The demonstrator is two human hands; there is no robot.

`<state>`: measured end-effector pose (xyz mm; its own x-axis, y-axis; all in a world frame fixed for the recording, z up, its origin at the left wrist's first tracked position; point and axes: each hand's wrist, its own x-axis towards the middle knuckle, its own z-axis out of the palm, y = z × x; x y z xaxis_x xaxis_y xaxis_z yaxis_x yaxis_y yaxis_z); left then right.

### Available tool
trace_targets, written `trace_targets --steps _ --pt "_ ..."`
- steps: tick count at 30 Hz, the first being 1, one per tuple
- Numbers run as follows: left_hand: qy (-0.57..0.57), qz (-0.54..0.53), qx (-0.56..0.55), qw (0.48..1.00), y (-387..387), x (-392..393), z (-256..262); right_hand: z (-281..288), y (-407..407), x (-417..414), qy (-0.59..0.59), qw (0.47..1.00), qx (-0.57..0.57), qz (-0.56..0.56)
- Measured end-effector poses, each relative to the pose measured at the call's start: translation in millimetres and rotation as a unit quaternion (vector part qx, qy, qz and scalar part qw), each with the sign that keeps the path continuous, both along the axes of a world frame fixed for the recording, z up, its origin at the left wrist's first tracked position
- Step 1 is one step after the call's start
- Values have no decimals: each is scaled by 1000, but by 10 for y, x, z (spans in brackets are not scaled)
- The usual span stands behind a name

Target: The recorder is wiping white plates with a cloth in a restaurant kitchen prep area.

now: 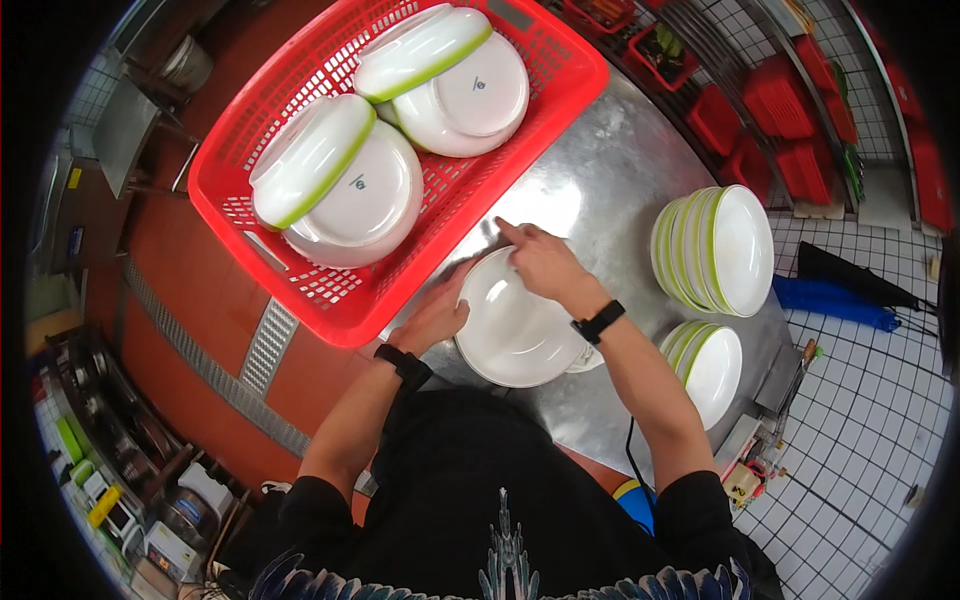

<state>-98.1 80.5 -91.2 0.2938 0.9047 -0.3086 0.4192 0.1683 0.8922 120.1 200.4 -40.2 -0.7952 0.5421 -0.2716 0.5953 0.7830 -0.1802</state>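
A white bowl [517, 330] stands upright on the steel table [600, 165] close before me, with part of a white cloth or similar item [586, 360] showing at its right side. My left hand [439, 311] grips the bowl's left rim, thumb at the inner edge. Over the far rim is my right hand [541, 259], its index finger extended; whether it touches the bowl is unclear. Beyond both hands, a red plastic basket [367, 319] holds several white bowls with green rims, two upside down [360, 202] [469, 97] and others [315, 157] [424, 52] leaning on them.
Two stacks of green-rimmed bowls [742, 251] [716, 379] stand at the table's right side. Red containers [780, 97] fill a rack at the upper right. A white tiled wall [862, 405] borders the right, and a red-brown floor [187, 277] with metal drain grates lies left.
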Motion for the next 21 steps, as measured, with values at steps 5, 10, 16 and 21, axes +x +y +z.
trace_targets --steps 5,10,16,21 --pt "50 14 31 998 -46 40 -87 8 -231 -343 50 995 -9 81" --pt "42 -17 -32 998 45 29 -37 -62 -266 -223 97 994 -31 29" --pt "1 3 7 1000 5 39 -120 -22 -224 474 121 973 -65 -184" --pt "-12 13 32 999 -17 61 -222 -11 -768 1008 175 908 -83 -372"
